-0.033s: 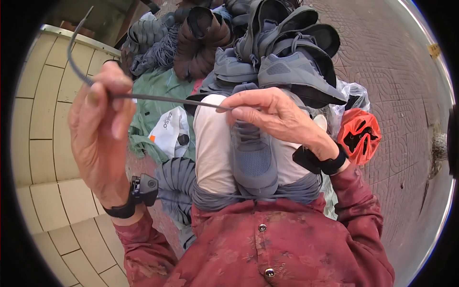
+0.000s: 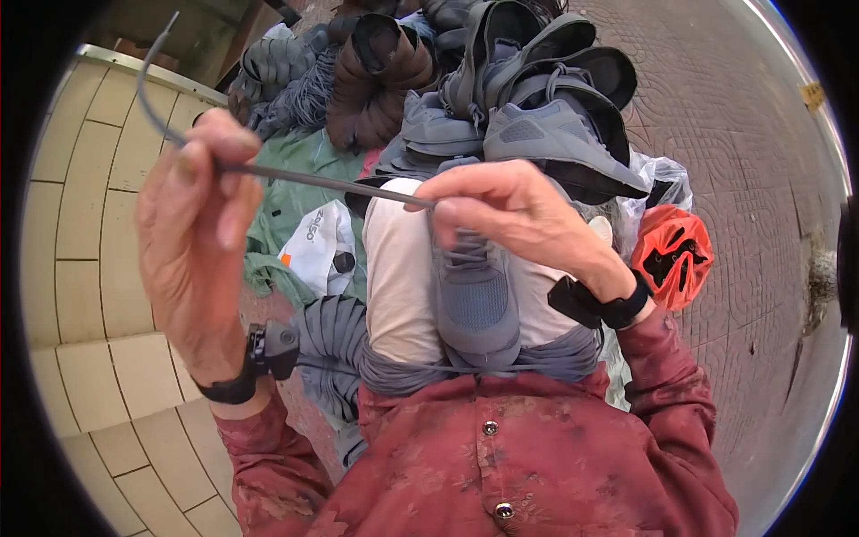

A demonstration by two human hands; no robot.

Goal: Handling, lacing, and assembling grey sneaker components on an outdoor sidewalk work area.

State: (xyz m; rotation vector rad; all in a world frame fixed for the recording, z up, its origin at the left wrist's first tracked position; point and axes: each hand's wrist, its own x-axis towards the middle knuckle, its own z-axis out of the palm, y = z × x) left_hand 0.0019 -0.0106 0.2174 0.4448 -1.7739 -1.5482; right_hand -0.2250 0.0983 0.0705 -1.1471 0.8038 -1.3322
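Note:
A dark grey shoelace is stretched between my hands. My left hand pinches it, and its free end curves up beyond the fingers. The right hand holds the lace between thumb and fingertips, above a grey shoe. That shoe sits between my knees, toe toward me, with lacing across its front; my right hand hides part of its upper end. A bundle of grey laces lies across my lap around the shoe's toe.
Grey shoes are heaped ahead of my knees. Stacked brown shoe parts and grey ones lie to the left, near a green sheet and a white bag. An orange bag holding dark items stands at right.
My left hand has shifted slightly to the right, bringing the lace's free end with it. The lace between the hands slants a little more. My right hand has barely moved.

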